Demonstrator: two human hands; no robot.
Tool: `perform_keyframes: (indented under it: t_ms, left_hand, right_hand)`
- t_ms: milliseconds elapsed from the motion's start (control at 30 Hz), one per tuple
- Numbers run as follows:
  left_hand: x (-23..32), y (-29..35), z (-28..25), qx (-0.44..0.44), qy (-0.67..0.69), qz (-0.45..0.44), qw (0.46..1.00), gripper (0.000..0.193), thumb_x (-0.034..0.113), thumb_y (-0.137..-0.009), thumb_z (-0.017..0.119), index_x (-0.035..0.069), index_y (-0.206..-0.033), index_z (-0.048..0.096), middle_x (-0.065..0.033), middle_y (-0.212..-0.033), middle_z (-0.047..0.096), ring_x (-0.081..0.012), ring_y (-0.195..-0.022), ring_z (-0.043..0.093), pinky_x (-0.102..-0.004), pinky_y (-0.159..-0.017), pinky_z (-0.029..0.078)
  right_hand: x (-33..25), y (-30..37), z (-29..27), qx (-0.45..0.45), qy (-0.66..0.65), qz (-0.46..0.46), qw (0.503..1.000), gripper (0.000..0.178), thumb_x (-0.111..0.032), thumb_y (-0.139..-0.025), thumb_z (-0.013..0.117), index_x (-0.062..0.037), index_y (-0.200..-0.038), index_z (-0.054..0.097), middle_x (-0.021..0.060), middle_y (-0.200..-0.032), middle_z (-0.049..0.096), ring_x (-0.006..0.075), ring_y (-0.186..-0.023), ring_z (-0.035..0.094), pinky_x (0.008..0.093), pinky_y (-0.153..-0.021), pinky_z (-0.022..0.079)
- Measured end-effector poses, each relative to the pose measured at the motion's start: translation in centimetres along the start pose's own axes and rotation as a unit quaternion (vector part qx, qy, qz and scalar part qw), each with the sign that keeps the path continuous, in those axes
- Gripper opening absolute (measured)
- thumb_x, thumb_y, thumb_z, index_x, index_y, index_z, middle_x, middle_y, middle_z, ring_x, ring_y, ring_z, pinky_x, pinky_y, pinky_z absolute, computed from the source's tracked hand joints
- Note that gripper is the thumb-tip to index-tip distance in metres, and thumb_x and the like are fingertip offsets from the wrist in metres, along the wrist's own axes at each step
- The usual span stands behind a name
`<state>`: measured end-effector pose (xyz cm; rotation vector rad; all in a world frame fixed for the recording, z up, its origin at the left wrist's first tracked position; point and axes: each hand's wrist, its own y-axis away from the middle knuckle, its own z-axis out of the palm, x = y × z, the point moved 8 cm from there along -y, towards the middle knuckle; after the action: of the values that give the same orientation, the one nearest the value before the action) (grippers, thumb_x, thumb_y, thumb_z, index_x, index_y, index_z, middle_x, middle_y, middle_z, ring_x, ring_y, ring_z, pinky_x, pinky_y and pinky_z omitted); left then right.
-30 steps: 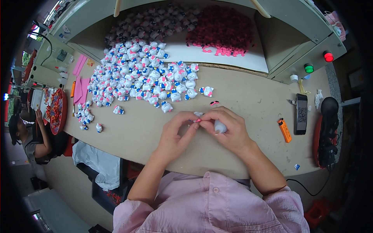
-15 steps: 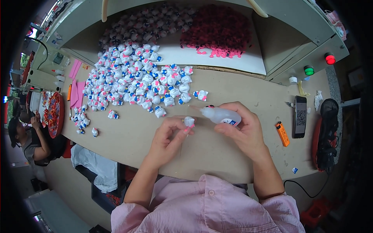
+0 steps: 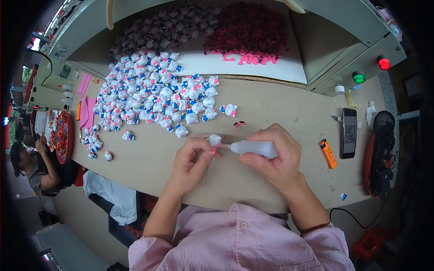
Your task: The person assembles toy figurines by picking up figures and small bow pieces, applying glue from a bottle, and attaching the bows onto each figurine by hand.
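Two hands work near the tabletop's [image 3: 271,117] near edge. Left hand [image 3: 192,162] pinches a small white figurine [image 3: 215,139]; right hand [image 3: 275,158] grips a glue bottle [image 3: 253,148], its nozzle touching the figurine.

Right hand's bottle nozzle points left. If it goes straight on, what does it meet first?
The small figurine pinched in the left hand. The right hand aims the bottle at it; the tip looks nearly touching already, though depth is unclear.

A black phone [image 3: 349,132] and an orange lighter [image 3: 328,153] lie near the bench's [image 3: 280,113] right edge. Red [image 3: 384,63] and green [image 3: 358,77] buttons sit at its far right corner. Pink sheets [image 3: 86,108] lie along the left edge.
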<state>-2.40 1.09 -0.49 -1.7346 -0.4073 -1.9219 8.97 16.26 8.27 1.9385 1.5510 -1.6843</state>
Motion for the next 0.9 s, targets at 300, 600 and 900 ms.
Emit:
perform_keyframes:
  t_ms: [300, 600, 900]
  left_hand:
    - [0.1, 0.1, -0.1, 0.004, -0.013, -0.006, 1.0, 0.014, -0.006, -0.095, 0.051, 0.003, -0.105, 0.051, -0.0119, -0.114, 0.057, -0.0158, -0.093, 0.062, -0.0294, -0.082, 0.051]
    - [0.2, 0.1, 0.1, 0.01, -0.01, -0.01, 1.0, 0.013, -0.006, -0.095, 0.051, 0.003, -0.104, 0.052, -0.0119, -0.114, 0.058, -0.0151, -0.092, 0.062, -0.0283, -0.08, 0.05]
    - [0.6, 0.0, 0.2, 0.006, -0.019, -0.001, 1.0, 0.013, -0.006, -0.096, 0.049, 0.003, -0.104, 0.052, -0.0108, -0.113, 0.059, -0.0142, -0.093, 0.061, -0.0269, -0.079, 0.049]
  right_hand:
    - [-1.4, 0.1, 0.7, -0.008, 0.03, -0.064, 0.998, 0.04, -0.028, -0.065, 0.088, -0.0042, -0.086, 0.064, 0.007, -0.072, 0.06, 0.0242, -0.062, 0.059, 0.0334, -0.054, 0.047]
    - [-1.4, 0.2, 0.8, -0.008, 0.034, -0.063, 0.997, 0.04, -0.027, -0.065, 0.088, -0.0041, -0.086, 0.063, 0.0073, -0.073, 0.06, 0.0239, -0.062, 0.059, 0.0333, -0.055, 0.048]
    - [-1.4, 0.3, 0.7, 0.004, 0.033, -0.069, 0.997, 0.041, -0.027, -0.064, 0.089, -0.0046, -0.087, 0.063, 0.0071, -0.073, 0.061, 0.024, -0.062, 0.059, 0.0338, -0.055, 0.048]
